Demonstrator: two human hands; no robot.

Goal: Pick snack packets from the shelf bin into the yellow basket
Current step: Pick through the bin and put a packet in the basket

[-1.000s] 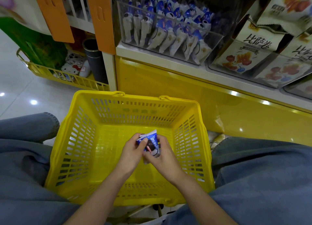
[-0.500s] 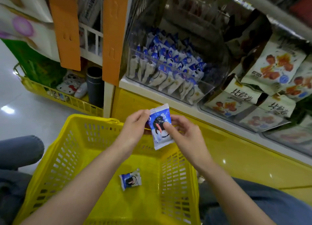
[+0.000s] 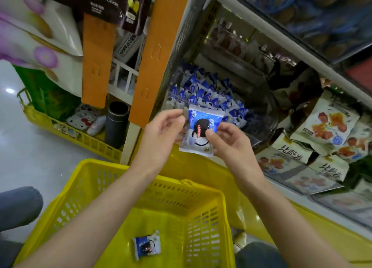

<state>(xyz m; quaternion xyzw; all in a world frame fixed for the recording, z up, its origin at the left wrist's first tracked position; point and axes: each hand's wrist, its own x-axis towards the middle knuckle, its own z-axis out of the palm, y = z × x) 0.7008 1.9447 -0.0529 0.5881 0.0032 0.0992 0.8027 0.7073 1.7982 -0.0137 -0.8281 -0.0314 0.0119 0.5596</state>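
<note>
Snack packet (image 3: 201, 131) is pinched at centre frame by left hand (image 3: 161, 131) and right hand (image 3: 227, 141), with the yellow basket (image 3: 66, 203) below. Second packet (image 3: 147, 245) is noted on the basket floor. Shelf bin (image 3: 261, 110) is seen just behind the hands.

yellow basket (image 3: 124, 168) open-topped; one packet (image 3: 146, 245) inside.

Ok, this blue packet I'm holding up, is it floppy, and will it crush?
Probably thin and floppy: the held packet has crinkly film with flat sealed edges. Likely light, since the left hand and right hand pinch it by fingertips alone. The dark round snack pictured on it may be brittle.
</note>
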